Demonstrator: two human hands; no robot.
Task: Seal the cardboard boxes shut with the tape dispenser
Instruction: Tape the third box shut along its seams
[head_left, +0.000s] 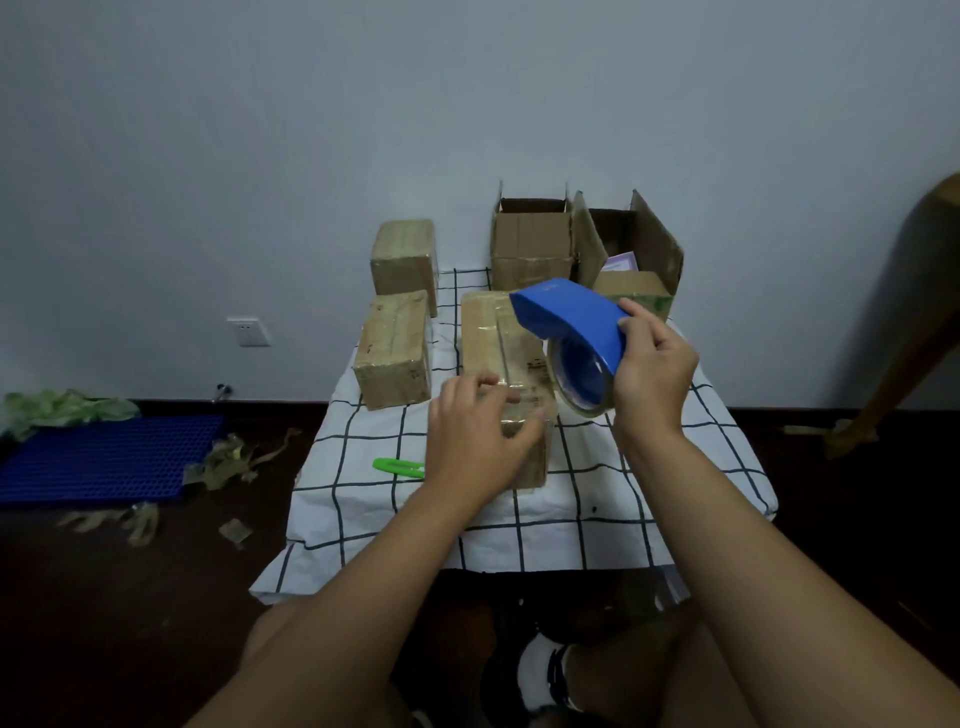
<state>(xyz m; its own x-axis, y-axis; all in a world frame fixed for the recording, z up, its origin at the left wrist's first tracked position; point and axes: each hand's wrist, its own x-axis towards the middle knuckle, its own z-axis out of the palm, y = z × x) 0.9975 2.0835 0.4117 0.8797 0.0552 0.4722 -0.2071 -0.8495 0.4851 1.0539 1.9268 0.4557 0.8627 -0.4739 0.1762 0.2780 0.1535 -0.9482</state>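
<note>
On the checked table (571, 499) at centre frame, my left hand (478, 441) presses the box (506, 374) flat-fingered while my right hand (654, 369) grips the tape dispenser (571, 322); I should keep the tape taut.

Head view looks forward-down, close above the table (571, 499), perhaps seated

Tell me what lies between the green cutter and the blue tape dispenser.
In the head view, the left hand resting on the taped cardboard box lies between the green cutter and the blue tape dispenser.
</note>
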